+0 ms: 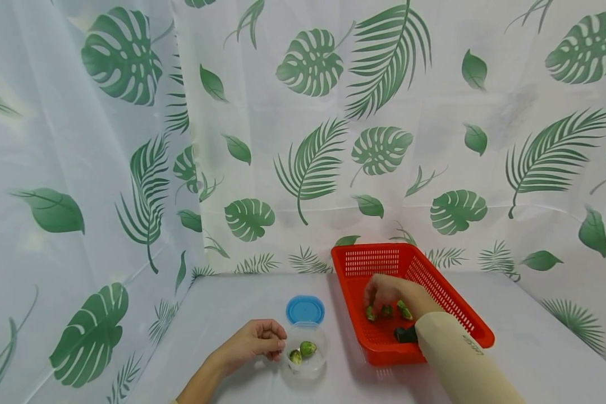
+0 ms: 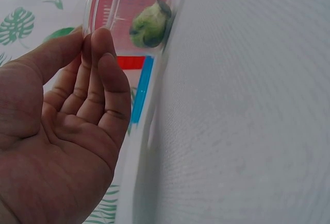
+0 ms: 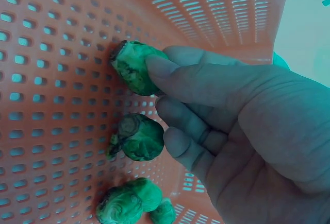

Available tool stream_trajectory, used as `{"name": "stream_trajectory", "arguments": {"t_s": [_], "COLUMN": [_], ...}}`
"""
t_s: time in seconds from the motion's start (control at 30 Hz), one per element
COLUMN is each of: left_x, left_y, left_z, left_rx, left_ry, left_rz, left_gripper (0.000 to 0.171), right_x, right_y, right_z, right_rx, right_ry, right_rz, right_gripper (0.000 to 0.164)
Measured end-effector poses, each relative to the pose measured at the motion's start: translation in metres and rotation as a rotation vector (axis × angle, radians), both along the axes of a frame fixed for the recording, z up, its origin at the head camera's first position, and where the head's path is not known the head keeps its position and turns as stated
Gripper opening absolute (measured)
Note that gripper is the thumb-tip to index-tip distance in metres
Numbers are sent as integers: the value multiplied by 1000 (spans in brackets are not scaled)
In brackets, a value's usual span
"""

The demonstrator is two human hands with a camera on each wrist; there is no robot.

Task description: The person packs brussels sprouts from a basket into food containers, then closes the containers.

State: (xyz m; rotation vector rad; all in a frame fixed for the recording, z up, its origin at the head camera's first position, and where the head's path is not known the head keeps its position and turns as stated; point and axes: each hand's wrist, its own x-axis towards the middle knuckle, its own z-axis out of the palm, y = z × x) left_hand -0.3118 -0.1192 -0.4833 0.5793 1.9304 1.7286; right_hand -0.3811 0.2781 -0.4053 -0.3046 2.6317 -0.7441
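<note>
My left hand (image 1: 255, 343) pinches the rim of a clear plastic container (image 1: 317, 367) between thumb and fingertips. Two green Brussels sprouts (image 1: 308, 349) lie inside it; the left wrist view catches one sprout (image 2: 150, 24) through the wall. Over in the red perforated basket (image 1: 350, 303), my right hand (image 1: 393, 293) has thumb and fingers around a Brussels sprout (image 3: 135, 68) near the basket's floor. Close below in the right wrist view sits another sprout (image 3: 140, 137), beside the curled fingers. Further sprouts (image 3: 121, 204) are grouped past it.
A round blue lid (image 1: 305, 310) lies on the white table (image 1: 232, 297) just behind the container. The basket's raised walls surround the right hand. Leaf-printed cloth (image 1: 303, 140) hangs behind and at the left. Something black (image 1: 405, 335) is at the right wrist.
</note>
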Motion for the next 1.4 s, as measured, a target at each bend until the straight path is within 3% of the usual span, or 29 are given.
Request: {"name": "stream_trajectory", "arguments": {"t_s": [0.2,0.53,1.4], "left_x": [0,0,-1], "left_y": [0,0,-1], "left_z": [-1,-1,-2], "left_rx": [-3,5,15], "left_ry": [0,7,6], "left_rz": [4,-5,-13], "left_gripper": [20,23,24], "right_x": [-2,-8,-12], "right_y": [0,-1,-2], "right_z": [0,3,1], "right_rx": [-22,-72,-94], "right_ry": [5,134,246], "right_rz": [24,86,2], "right_gripper": [17,16,11]}}
